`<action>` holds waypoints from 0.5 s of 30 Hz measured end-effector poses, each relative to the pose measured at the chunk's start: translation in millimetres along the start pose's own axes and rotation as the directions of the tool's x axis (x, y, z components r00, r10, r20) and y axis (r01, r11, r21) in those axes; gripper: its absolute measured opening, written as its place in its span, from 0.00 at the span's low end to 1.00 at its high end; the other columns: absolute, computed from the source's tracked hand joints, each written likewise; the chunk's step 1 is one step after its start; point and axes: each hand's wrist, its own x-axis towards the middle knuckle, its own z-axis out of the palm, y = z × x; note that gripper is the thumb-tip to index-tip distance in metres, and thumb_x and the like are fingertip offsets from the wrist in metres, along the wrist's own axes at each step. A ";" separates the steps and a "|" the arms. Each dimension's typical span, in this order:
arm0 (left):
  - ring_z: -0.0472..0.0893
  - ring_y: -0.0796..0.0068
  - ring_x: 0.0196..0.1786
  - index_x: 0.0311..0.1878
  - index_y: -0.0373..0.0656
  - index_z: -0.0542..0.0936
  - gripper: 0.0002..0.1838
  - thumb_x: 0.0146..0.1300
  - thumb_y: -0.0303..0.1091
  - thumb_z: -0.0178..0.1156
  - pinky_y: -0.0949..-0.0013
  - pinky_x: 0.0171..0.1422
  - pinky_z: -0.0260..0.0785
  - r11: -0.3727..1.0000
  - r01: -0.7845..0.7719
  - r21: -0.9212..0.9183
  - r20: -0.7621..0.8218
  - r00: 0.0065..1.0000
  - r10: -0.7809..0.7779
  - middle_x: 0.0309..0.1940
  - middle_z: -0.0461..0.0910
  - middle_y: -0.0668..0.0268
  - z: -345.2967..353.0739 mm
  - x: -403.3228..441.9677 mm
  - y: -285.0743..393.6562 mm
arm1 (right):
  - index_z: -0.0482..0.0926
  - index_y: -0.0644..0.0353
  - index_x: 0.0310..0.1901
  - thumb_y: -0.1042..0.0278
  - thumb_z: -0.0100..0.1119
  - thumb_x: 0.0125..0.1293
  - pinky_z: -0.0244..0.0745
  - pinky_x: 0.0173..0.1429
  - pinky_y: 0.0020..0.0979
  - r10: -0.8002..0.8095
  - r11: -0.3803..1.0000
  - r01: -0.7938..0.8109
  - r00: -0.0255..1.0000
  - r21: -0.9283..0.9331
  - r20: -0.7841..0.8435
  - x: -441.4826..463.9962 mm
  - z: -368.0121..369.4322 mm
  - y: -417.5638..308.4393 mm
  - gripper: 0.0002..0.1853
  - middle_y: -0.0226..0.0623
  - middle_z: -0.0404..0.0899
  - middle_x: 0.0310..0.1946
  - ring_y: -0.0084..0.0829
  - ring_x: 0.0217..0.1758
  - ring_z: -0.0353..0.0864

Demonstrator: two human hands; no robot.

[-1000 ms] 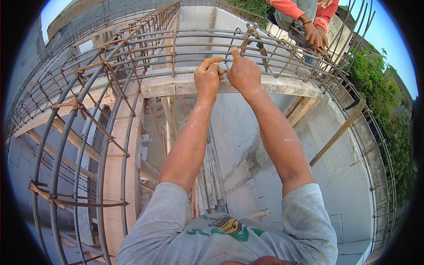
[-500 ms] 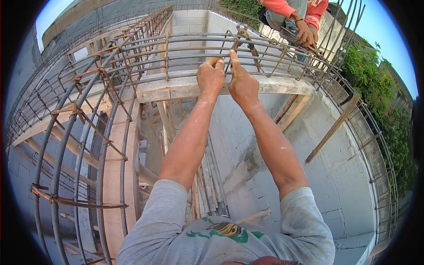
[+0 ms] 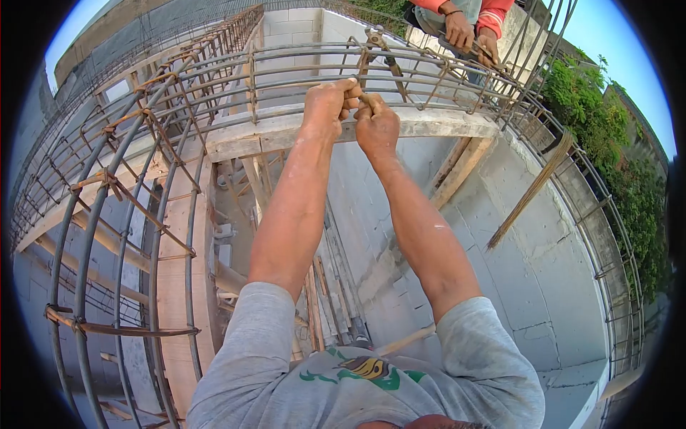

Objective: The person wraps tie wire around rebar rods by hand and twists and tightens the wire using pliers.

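Both arms reach forward to the steel rebar cage (image 3: pixel 293 69) that runs across above a wooden beam (image 3: pixel 286 134). My left hand (image 3: pixel 327 106) is closed at the bars, with thumb and fingers pinched together; what they hold is too small to make out. Beside it, nearly touching, my right hand (image 3: pixel 376 125) has its fingers curled at a lower bar, and its grip is likewise hidden. Just beyond the hands, a pair of rusty pincers (image 3: pixel 375 39) hangs on the cage with its handles pointing down.
Another person's hands (image 3: pixel 471 43) work at the bars at the upper right. A bundle of thin wires (image 3: pixel 532 187) hangs over the block wall (image 3: pixel 529 272). More rebar (image 3: pixel 86 264) and a wooden board (image 3: pixel 182 286) stand at the left. Below is a deep space with planks.
The view has shifted, so the cage and pincers sit further left. My right index finger, stretched out before, is now curled, and both hands are closer together.
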 end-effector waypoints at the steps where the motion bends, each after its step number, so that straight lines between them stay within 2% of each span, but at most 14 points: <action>1: 0.66 0.87 0.18 0.35 0.40 0.83 0.09 0.63 0.35 0.61 0.80 0.20 0.53 1.000 -0.014 0.027 0.017 1.000 0.014 0.19 0.75 0.76 0.9 0.4 -0.3 | 0.81 0.55 0.41 0.70 0.54 0.62 0.75 0.39 0.45 -0.045 0.997 0.044 0.999 -0.064 -0.014 1.2 0.3 2.3 0.08 0.44 0.82 0.30 0.49 0.35 0.82; 4: 0.63 0.87 0.17 0.34 0.39 0.84 0.10 0.63 0.36 0.60 0.79 0.19 0.51 0.993 -0.067 0.099 0.033 0.997 0.064 0.18 0.70 0.78 1.7 -2.0 7.3 | 0.80 0.57 0.37 0.68 0.55 0.62 0.75 0.40 0.47 -0.140 0.976 0.136 0.990 -0.168 -0.012 5.8 1.7 0.4 0.06 0.45 0.82 0.33 0.49 0.37 0.82; 5: 0.61 0.87 0.17 0.35 0.38 0.84 0.13 0.65 0.39 0.59 0.77 0.19 0.49 0.983 -0.095 0.160 0.044 0.995 0.089 0.16 0.66 0.78 -0.3 -2.9 10.5 | 0.79 0.58 0.36 0.66 0.56 0.61 0.75 0.40 0.47 -0.159 0.970 0.155 0.987 -0.189 -0.007 8.8 2.9 -3.5 0.06 0.45 0.82 0.34 0.50 0.37 0.81; 6: 0.60 0.86 0.17 0.35 0.38 0.85 0.14 0.65 0.40 0.58 0.77 0.19 0.49 0.967 -0.136 0.216 0.075 0.990 0.123 0.16 0.67 0.78 -1.3 -4.7 12.3 | 0.79 0.59 0.35 0.65 0.56 0.61 0.75 0.40 0.47 -0.183 0.962 0.178 0.983 -0.208 -0.004 13.4 3.5 -9.2 0.07 0.46 0.82 0.34 0.50 0.38 0.81; 7: 0.60 0.86 0.17 0.35 0.38 0.85 0.15 0.65 0.41 0.58 0.76 0.19 0.49 0.946 -0.182 0.268 0.107 0.982 0.158 0.16 0.67 0.77 -3.0 -6.3 12.4 | 0.78 0.59 0.33 0.60 0.58 0.62 0.75 0.40 0.48 -0.125 0.968 0.123 0.992 -0.218 0.006 17.3 3.7 -13.8 0.11 0.46 0.82 0.33 0.50 0.36 0.81; 8: 0.59 0.86 0.17 0.35 0.38 0.85 0.16 0.66 0.42 0.57 0.76 0.19 0.49 0.921 -0.228 0.317 0.136 0.971 0.194 0.16 0.68 0.76 -4.3 -4.5 12.0 | 0.78 0.59 0.32 0.58 0.57 0.62 0.74 0.39 0.48 -0.091 0.962 0.094 0.996 -0.255 0.024 20.3 1.6 -18.4 0.12 0.46 0.82 0.31 0.50 0.35 0.81; 9: 0.61 0.83 0.18 0.37 0.39 0.86 0.17 0.66 0.44 0.57 0.73 0.21 0.52 0.858 -0.286 0.428 0.092 0.957 0.274 0.17 0.70 0.74 -4.7 1.6 8.6 | 0.78 0.59 0.32 0.57 0.57 0.63 0.73 0.39 0.48 -0.058 0.954 0.069 0.997 -0.292 0.045 22.4 -0.8 -22.9 0.13 0.46 0.82 0.29 0.50 0.34 0.81; 12: 0.81 0.65 0.33 0.36 0.44 0.87 0.17 0.61 0.47 0.58 0.64 0.45 0.71 0.721 -0.296 0.627 0.060 0.940 0.335 0.28 0.84 0.59 -13.8 14.3 5.9 | 0.79 0.58 0.32 0.54 0.56 0.64 0.74 0.39 0.49 0.008 0.950 0.028 0.994 -0.310 0.113 32.2 -3.3 -25.0 0.15 0.47 0.82 0.26 0.51 0.33 0.82; 13: 0.82 0.59 0.37 0.37 0.49 0.88 0.18 0.60 0.51 0.57 0.61 0.47 0.72 0.682 -0.307 0.664 0.041 0.926 0.376 0.29 0.84 0.57 -17.0 15.2 5.4 | 0.79 0.59 0.31 0.54 0.56 0.65 0.74 0.39 0.49 0.016 0.955 0.022 0.992 -0.297 0.124 34.8 -3.9 -22.5 0.15 0.47 0.82 0.26 0.51 0.33 0.82; 14: 0.82 0.59 0.38 0.37 0.49 0.87 0.18 0.61 0.51 0.57 0.61 0.48 0.72 0.673 -0.312 0.671 0.009 0.911 0.413 0.30 0.84 0.57 -18.4 16.5 5.1 | 0.79 0.59 0.30 0.54 0.56 0.65 0.74 0.39 0.49 0.026 0.958 0.013 0.991 -0.286 0.135 36.3 -3.3 -19.0 0.16 0.47 0.82 0.25 0.51 0.34 0.82; 15: 0.83 0.58 0.39 0.37 0.49 0.87 0.18 0.61 0.50 0.56 0.61 0.48 0.72 0.665 -0.315 0.677 -0.024 0.894 0.448 0.30 0.84 0.57 -18.5 15.9 5.9 | 0.78 0.62 0.28 0.57 0.54 0.67 0.74 0.36 0.46 -0.044 0.958 0.067 0.995 -0.278 0.088 36.9 1.4 -13.0 0.17 0.46 0.81 0.23 0.45 0.29 0.83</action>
